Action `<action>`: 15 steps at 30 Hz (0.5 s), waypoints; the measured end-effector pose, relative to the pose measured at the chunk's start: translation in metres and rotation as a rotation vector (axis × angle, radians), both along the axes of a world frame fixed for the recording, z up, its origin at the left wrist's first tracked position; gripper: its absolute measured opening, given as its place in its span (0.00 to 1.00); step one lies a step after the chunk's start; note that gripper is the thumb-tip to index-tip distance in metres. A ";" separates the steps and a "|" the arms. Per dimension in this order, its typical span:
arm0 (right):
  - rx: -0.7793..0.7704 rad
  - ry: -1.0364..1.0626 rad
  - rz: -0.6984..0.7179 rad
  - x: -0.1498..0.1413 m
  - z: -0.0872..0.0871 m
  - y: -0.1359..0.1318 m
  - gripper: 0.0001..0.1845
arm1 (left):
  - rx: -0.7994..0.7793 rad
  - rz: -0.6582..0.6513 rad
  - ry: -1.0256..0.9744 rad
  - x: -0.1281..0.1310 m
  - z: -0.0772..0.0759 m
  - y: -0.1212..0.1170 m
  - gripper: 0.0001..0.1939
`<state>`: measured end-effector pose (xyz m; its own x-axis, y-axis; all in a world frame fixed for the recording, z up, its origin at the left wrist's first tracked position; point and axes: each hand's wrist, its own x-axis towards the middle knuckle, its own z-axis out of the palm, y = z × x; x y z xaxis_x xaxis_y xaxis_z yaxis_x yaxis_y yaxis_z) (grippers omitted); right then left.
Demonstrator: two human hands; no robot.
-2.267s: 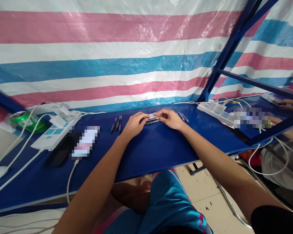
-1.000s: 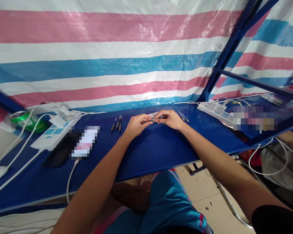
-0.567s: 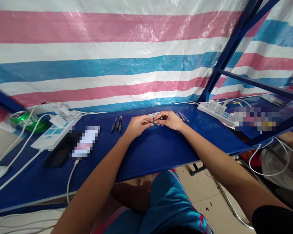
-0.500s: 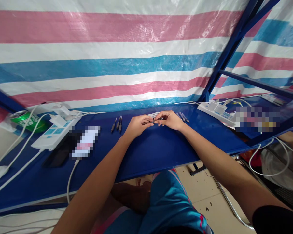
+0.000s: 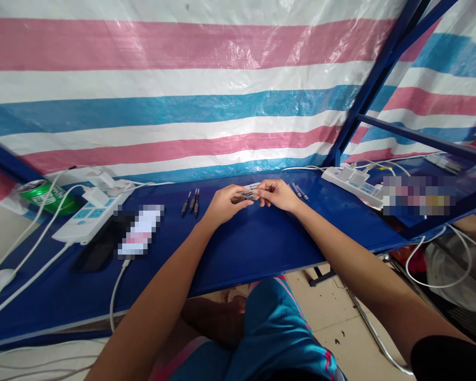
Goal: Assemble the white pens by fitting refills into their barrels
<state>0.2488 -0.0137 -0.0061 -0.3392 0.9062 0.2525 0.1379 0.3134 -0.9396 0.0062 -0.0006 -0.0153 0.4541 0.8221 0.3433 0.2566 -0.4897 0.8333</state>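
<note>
My left hand [image 5: 227,203] and my right hand [image 5: 276,194] meet over the blue table. The fingers of my left hand are closed around a slim dark pen [image 5: 245,196]. My right hand pinches at the pen's right end, though the fingertips hide much of it. Just behind the hands lie whitish pen pieces [image 5: 254,186], partly covered by my fingers. To the left rest three dark pen parts [image 5: 190,203] with thin tips pointing away from me. A few slim grey and dark pen pieces [image 5: 298,191] lie right of my right hand.
On the left of the blue table [image 5: 257,243] are a charging phone [image 5: 140,230], a dark flat object [image 5: 95,253], a power strip [image 5: 87,217] and a green can [image 5: 49,196]. Another power strip [image 5: 353,185] stands at the right. A striped sheet [image 5: 182,121] hangs behind.
My hands stay together in nearly the same place. My right fingers have shifted slightly at the pen's end, and more of the pen shows between the hands.
</note>
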 end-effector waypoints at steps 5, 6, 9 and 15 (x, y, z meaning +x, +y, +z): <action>0.012 0.041 -0.064 0.003 -0.001 0.004 0.28 | 0.138 0.126 0.153 -0.006 0.007 -0.003 0.18; 0.013 0.048 -0.078 0.003 -0.002 0.005 0.28 | 0.129 0.126 0.180 -0.007 0.008 -0.003 0.18; 0.009 0.063 -0.096 0.003 -0.004 0.007 0.27 | 0.115 0.119 0.206 -0.010 0.007 -0.001 0.17; -0.014 0.084 -0.080 0.003 -0.009 0.009 0.27 | 0.163 0.127 0.149 -0.008 0.004 0.002 0.14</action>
<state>0.2520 -0.0046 -0.0149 -0.2437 0.9332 0.2641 0.0828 0.2913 -0.9530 -0.0020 0.0013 -0.0118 0.4060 0.8152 0.4131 0.4386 -0.5704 0.6944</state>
